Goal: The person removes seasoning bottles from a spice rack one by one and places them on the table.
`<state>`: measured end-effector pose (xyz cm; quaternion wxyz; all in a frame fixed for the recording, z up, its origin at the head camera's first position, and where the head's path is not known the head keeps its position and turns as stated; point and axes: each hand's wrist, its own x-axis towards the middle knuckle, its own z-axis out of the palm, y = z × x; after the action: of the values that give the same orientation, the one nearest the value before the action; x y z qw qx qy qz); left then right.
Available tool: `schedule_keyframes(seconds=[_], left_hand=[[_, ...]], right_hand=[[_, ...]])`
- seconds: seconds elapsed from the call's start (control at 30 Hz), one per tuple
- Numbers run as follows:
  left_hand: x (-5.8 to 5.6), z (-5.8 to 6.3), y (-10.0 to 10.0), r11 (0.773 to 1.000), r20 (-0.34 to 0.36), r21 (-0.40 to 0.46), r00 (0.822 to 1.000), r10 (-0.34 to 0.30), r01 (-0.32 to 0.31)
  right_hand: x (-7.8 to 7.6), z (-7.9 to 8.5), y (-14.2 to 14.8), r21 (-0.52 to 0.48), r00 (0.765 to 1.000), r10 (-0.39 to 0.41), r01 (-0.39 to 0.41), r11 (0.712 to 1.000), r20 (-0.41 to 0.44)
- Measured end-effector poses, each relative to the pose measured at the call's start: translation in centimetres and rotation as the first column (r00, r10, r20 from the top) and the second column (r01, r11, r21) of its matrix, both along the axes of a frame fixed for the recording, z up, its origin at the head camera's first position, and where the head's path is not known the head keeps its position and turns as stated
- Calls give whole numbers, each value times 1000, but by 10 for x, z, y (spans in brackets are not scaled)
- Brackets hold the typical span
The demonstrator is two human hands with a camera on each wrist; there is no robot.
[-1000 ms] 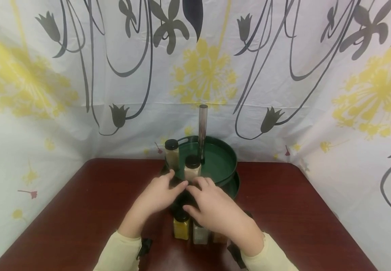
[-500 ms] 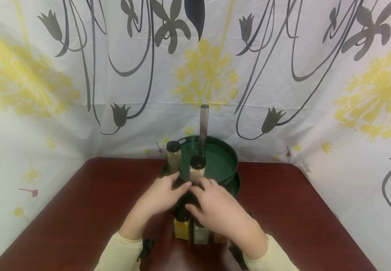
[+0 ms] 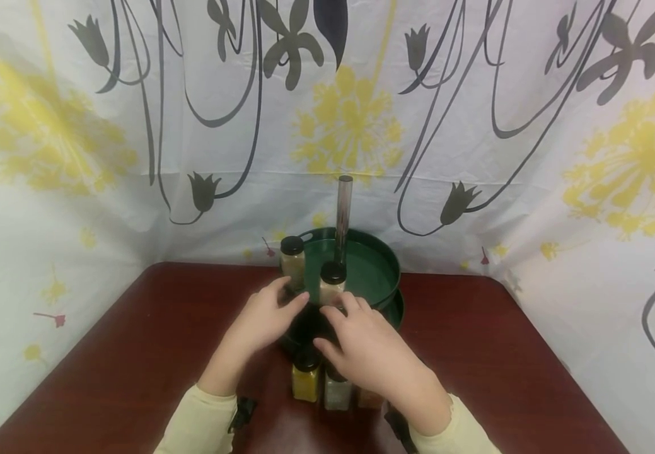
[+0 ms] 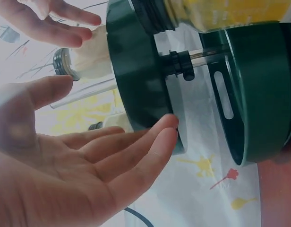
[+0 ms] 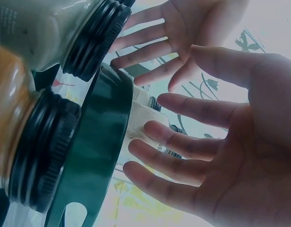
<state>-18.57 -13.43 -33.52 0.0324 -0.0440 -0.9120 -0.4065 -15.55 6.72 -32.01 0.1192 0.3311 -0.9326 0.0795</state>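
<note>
A two-tier round green stand, its upper tray (image 3: 375,258) pierced by a clear upright rod (image 3: 343,217), stands mid-table. Two pale-filled jars with black lids sit on that tray: one at its left (image 3: 292,261), the other at its front (image 3: 333,289). My left hand (image 3: 259,321) is by the tray's left front rim, fingers spread, holding nothing. In the left wrist view its fingertips (image 4: 166,125) overlap the tray's side; contact cannot be told. My right hand (image 3: 369,343) is spread beside the front jar, its palm free in the right wrist view, and hides part of that jar.
Nearer me are a yellow-filled jar (image 3: 305,383), a grey-filled jar (image 3: 337,394) and an orange-filled jar (image 3: 369,398), the last partly hidden by my right arm. The dark red table (image 3: 134,359) reaches a patterned curtain (image 3: 236,151) behind and at both sides.
The front jar has shifted right relative to the rod, and the left jar came slightly nearer. My left hand has drawn left, widening the gap between the hands. The head view drifted a little.
</note>
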Motion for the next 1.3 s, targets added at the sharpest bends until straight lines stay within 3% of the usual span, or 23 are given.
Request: schedule_keyframes(seconds=[0.73,1.3], left_hand=[[-1,-3,1,1000,30,9,999,-21,21],[-5,-7,1,999,22,-31,999,-36,37]], right_hand=[[-4,0,2,-9,1000,-6,6,1000,-12],[-10,2,10,-30,994,-90,88,996,-69]])
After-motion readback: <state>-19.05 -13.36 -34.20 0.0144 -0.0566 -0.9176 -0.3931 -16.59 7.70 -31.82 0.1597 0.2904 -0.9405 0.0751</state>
